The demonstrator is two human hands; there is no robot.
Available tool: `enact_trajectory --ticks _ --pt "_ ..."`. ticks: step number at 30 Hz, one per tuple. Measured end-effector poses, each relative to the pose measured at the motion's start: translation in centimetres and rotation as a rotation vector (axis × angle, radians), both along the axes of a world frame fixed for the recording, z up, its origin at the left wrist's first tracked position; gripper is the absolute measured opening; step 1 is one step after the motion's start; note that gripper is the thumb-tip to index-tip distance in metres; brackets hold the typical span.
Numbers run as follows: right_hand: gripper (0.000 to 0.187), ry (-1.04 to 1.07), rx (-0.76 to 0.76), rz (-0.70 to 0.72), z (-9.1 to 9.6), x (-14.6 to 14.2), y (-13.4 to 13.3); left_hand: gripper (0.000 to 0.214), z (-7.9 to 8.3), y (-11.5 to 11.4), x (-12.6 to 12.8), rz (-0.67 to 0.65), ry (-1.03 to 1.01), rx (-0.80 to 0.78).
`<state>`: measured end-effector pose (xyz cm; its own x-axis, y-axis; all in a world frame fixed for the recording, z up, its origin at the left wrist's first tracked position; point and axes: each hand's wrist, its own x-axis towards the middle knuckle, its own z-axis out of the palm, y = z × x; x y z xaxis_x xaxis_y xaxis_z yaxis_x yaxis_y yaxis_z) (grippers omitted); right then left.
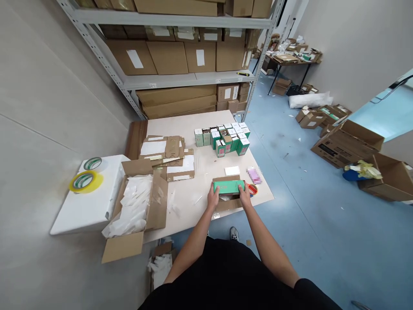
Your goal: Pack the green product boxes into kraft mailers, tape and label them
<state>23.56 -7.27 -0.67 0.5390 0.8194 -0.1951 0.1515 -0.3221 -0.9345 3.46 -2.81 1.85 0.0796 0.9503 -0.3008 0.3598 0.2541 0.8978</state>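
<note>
Left hand (212, 197) and right hand (245, 195) grip opposite ends of a green box (228, 187), over an open carton (229, 204) on the counter (189, 198). If either grip slackens, the box could tilt and drop.

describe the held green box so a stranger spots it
Start at the grey metal shelving, then the pale table before it. At its near edge, the left hand and right hand hold a long green box above an open brown cardboard carton. Unlike the upright green-and-white boxes farther back, it alone is held.
</note>
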Motion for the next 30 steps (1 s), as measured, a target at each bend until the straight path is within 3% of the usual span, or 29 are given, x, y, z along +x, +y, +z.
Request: enact_trajectory --ticks 5,10,18,20,25,30 --pt "0.093 -0.029 -0.127 0.011 -0.3 2.9 -0.6 0.079 -0.7 -0.4 -0.8 -0.033 0.31 0.031" --pt "0.085 0.029 -0.027 0.071 0.8 4.3 -0.8 0.061 -1.0 -1.9 -0.9 -0.265 0.505 0.195" --pt "0.078 0.118 0.113 0.273 2.1 4.3 -0.9 0.082 -1.9 -4.8 1.2 -0.522 0.781 -0.063" --pt "0.077 0.108 0.132 0.315 2.3 4.3 -1.1 0.075 -2.2 -5.3 1.6 -0.495 0.805 -0.06" --pt "0.072 0.06 0.11 0.39 2.8 4.2 -1.3 0.025 -3.1 -6.3 2.3 -0.317 0.782 0.056" --pt "0.069 0.0 0.087 0.473 3.6 2.7 -0.6 0.013 -3.0 -7.0 1.5 -0.213 0.606 0.183"
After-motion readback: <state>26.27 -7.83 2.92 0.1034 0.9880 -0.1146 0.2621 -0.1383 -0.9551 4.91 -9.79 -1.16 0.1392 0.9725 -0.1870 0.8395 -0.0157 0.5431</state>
